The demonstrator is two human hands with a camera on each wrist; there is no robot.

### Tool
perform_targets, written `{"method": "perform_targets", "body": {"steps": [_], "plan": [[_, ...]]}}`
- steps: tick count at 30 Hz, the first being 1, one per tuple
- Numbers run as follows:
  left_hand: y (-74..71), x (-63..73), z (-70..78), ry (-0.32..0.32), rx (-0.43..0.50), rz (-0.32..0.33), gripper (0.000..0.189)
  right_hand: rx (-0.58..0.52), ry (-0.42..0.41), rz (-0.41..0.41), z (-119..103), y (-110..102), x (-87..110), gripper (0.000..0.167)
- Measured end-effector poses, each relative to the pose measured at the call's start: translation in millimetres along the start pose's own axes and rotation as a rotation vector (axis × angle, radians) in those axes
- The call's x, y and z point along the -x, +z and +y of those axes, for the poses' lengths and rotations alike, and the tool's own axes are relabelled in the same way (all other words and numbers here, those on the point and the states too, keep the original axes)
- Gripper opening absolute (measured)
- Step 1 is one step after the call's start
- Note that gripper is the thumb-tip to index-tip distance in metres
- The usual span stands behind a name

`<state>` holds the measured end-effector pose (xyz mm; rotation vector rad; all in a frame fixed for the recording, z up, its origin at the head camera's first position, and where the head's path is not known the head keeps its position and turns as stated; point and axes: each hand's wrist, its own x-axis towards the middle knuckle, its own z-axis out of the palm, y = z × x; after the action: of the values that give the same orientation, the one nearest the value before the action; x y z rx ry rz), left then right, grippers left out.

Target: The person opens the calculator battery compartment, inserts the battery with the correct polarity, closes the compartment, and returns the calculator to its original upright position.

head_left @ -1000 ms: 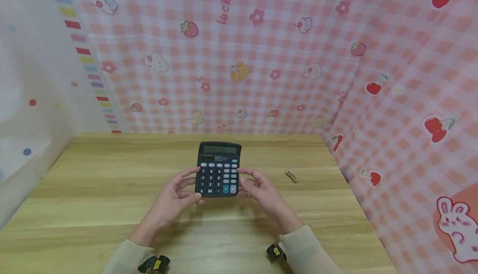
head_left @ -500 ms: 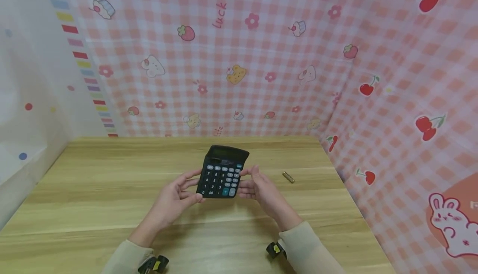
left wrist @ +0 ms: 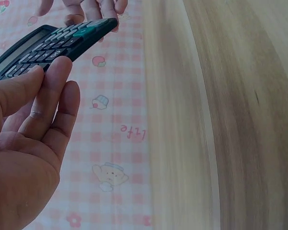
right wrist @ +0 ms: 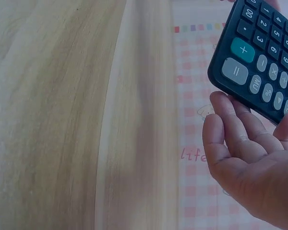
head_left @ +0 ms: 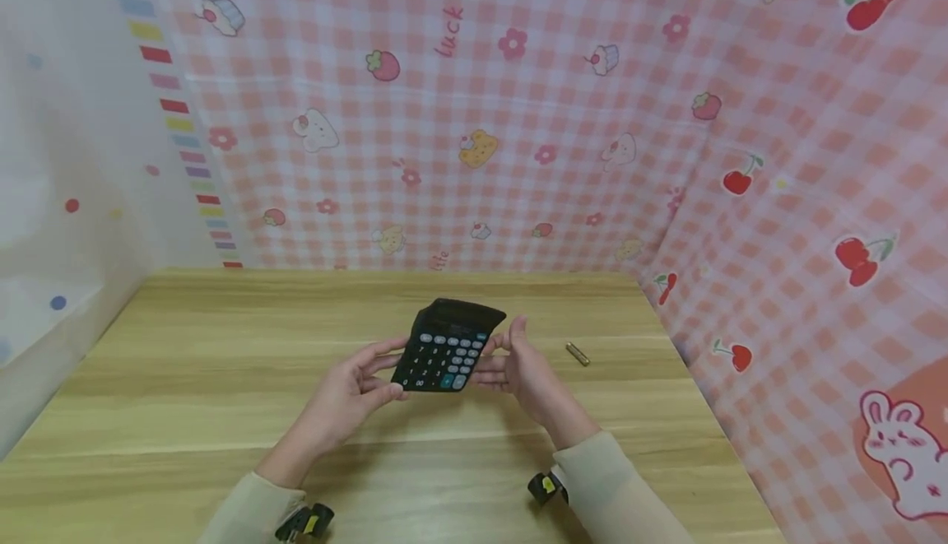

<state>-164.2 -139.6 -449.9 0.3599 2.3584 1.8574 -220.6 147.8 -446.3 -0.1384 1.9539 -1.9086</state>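
A black calculator (head_left: 444,355) with grey and teal keys is held above the table, tilted, its screen end away from me. My left hand (head_left: 344,400) pinches its lower left corner, thumb on the key side and fingers beneath; the left wrist view shows this grip on the calculator (left wrist: 79,42). At the right edge is my right hand (head_left: 533,379), its thumb raised. In the right wrist view the fingers of this hand (right wrist: 259,167) reach along the edge and under the calculator (right wrist: 259,62), fairly straight. The calculator's underside is hidden.
To the right of the hands, a small gold-coloured cylinder (head_left: 578,354), like a battery, lies on the wooden table (head_left: 222,346). A pink checked cloth (head_left: 415,198) hangs behind the table and on the right. White cloth (head_left: 67,141) hangs on the left.
The calculator has tilted and turned, its screen end swinging right. My right hand has loosened its pinch, thumb lifting off the edge. My left hand keeps its grip on the corner.
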Motion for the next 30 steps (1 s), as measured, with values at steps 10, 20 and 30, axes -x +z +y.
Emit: {"method": "perform_targets", "body": {"steps": [10,20,30], "plan": [[-0.6,3.5,4.7,0.024,-0.054,0.007,0.063,-0.026,0.021,-0.05,-0.4,-3.3,-1.5,0.081],[-1.5,2.6,7.2,-0.008,-0.019,0.003,0.062,-0.096,0.058,-0.11,-3.9,-7.6,-1.6,0.074],[4.0,4.3,6.8,0.037,-0.175,0.12,0.041,-0.16,0.038,-0.085,-3.6,-7.7,-2.1,0.058]]}}
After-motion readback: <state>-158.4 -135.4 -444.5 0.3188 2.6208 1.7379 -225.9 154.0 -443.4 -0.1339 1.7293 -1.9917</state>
